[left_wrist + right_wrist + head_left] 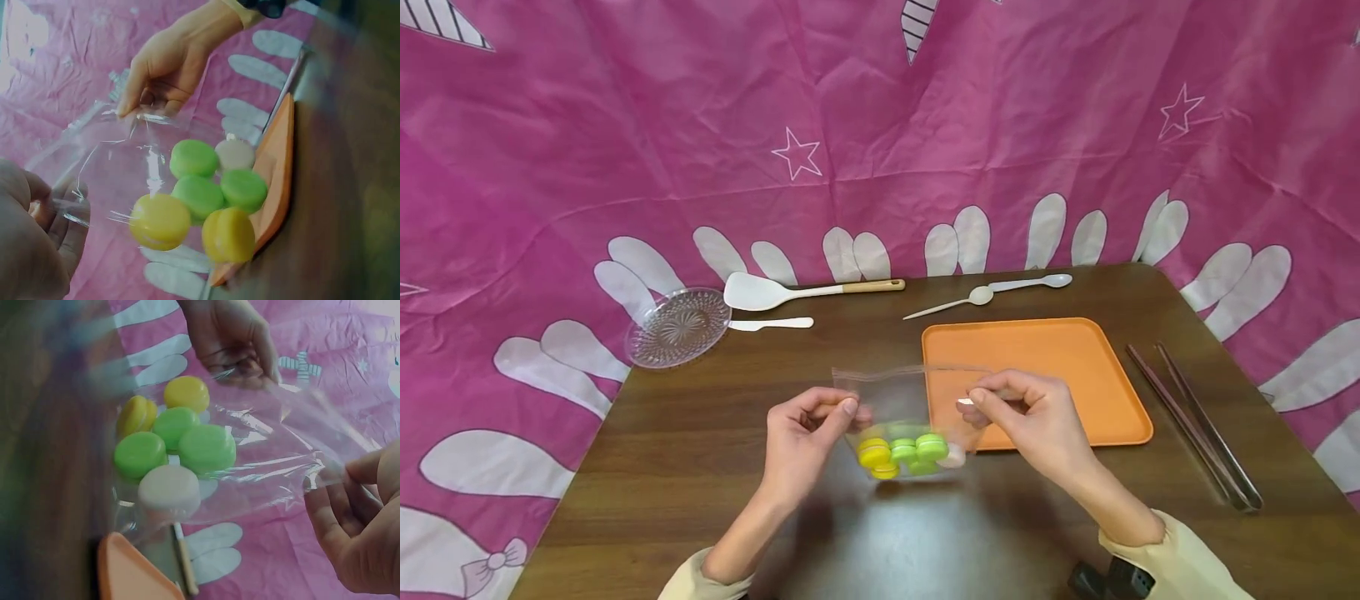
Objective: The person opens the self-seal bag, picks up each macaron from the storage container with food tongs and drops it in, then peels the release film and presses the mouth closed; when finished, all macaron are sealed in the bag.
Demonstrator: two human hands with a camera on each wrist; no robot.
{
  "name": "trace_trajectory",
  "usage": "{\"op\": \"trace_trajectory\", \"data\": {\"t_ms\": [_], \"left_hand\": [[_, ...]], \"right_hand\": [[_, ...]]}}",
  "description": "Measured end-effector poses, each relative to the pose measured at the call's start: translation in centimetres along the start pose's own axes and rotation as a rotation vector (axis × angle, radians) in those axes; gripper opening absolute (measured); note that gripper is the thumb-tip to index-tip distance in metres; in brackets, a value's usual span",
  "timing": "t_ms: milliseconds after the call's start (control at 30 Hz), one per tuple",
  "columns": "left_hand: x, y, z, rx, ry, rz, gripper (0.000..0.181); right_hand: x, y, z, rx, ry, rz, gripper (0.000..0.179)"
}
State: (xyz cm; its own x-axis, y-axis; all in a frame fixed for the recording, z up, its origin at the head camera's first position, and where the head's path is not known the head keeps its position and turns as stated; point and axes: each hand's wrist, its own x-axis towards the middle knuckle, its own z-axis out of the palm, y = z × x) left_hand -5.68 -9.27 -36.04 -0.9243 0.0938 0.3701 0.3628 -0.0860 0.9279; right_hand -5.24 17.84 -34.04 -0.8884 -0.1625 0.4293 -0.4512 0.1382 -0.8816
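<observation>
Low in the centre of the frame, a clear plastic zip-top bag (895,407) is held above the brown wood-grain table (700,492), with yellow, green and off-white round macarons (904,451) gathered at its bottom — an even pull on both sides should, I judge, keep them settled there. The left hand (805,437) pinches the bag's left side, the right hand (1037,425) its right, forearms slanting inward — beyond, right of centre, lies an orange rectangular tray (1045,367).
</observation>
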Motion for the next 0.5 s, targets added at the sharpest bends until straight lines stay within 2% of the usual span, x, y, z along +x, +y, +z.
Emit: {"op": "trace_trajectory", "data": {"t_ms": [133, 233, 333, 500], "left_hand": [[-1.1, -0.8, 0.6, -0.063, 0.034, -0.112, 0.016], [-2.2, -1.4, 1.0, -0.097, 0.017, -0.126, 0.016], [-3.0, -1.7, 1.7, -0.113, -0.004, -0.132, 0.016], [-3.9, -1.5, 2.8, -0.091, 0.039, -0.177, 0.013]], "right_hand": [[-1.3, 0.2, -0.2, -0.014, 0.026, 0.074, 0.003], [-2.3, 0.6, -0.2, 0.005, 0.063, 0.120, 0.007], [-3.3, 1.1, -0.1, 0.067, 0.123, 0.129, 0.013], [-4.8, 1.7, 0.4, 0.169, 0.207, 0.086, 0.022]]}}
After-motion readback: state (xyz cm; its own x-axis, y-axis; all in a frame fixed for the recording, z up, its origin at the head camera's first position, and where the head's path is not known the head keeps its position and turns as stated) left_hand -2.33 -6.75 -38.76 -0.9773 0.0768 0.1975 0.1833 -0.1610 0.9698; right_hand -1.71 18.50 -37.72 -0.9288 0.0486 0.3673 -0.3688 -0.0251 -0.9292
